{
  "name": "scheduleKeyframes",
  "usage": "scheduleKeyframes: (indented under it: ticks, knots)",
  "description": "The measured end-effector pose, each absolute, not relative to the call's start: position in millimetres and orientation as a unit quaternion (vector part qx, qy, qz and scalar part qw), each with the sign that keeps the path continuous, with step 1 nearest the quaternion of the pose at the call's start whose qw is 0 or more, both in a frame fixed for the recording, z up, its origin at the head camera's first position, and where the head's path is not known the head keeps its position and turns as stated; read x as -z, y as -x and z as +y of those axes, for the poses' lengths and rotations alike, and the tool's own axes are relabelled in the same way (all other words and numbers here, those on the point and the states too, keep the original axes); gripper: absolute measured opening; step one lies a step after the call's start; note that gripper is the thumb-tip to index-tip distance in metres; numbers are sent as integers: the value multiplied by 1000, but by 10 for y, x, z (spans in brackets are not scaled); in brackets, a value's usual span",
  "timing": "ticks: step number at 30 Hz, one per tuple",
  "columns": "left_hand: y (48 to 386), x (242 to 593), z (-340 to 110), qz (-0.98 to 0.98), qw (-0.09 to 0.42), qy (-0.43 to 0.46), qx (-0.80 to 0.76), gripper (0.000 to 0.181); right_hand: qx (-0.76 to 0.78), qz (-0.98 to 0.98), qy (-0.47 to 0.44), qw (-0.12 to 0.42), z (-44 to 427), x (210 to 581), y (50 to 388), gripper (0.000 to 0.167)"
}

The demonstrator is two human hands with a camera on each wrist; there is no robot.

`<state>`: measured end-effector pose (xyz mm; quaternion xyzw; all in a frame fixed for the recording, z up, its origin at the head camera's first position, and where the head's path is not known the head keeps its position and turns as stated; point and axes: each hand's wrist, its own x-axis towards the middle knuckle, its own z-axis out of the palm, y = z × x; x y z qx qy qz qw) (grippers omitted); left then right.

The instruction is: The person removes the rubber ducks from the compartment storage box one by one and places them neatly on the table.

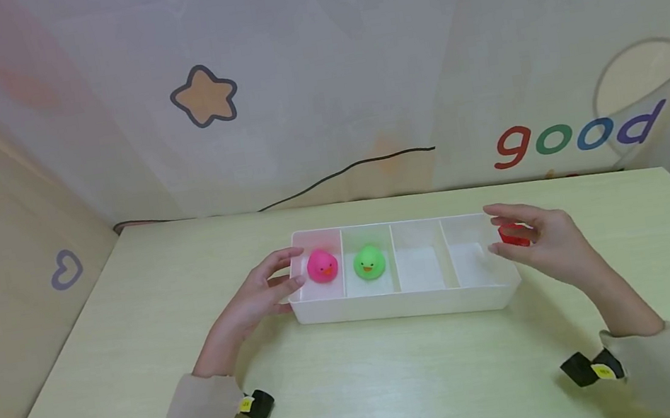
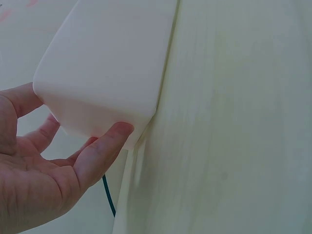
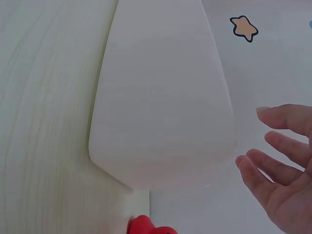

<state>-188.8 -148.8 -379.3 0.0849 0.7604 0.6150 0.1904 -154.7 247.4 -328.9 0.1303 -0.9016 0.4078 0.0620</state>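
A white tray (image 1: 406, 304) with several compartments sits in the middle of the table. In its leftmost section is a pink toy duck (image 1: 321, 266); a green toy duck (image 1: 370, 262) occupies the section beside it. My left hand (image 1: 261, 288) touches the tray's left end, the thumb against the end wall (image 2: 87, 112) in the left wrist view. Off the right end, my right hand (image 1: 541, 237) has its fingers spread and holds nothing; the right wrist view shows it apart from the tray. Behind those fingers is a red object (image 1: 514, 235), partly hidden; only its rounded top (image 3: 148, 226) shows in the right wrist view.
The pale wooden table (image 1: 397, 379) ends at the back against a printed cloth (image 1: 325, 96) with a star and the word "good". A dark line runs along the cloth's lower part. Each sleeve carries a small black device (image 1: 261, 405).
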Motion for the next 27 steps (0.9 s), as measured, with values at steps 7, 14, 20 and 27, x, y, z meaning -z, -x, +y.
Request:
scheduleKeyframes:
  ticks: [7, 14, 20, 27]
  knots:
    - [1892, 3803, -1485, 760, 189, -85, -616, 52, -420, -893, -153, 44, 2257, 3276, 1541, 54]
    - [1886, 3806, -1490, 759, 189, -83, -618, 51, -439, -883, -163, 28, 2071, 3260, 1563, 55]
    - [1883, 3804, -1490, 760, 188, -81, -617, 51, -452, -875, -171, 14, 1914, 3266, 1604, 54]
    - [1884, 3804, -1488, 760, 189, -79, -617, 51, -462, -865, -194, 21, 1738, 3292, 1661, 52]
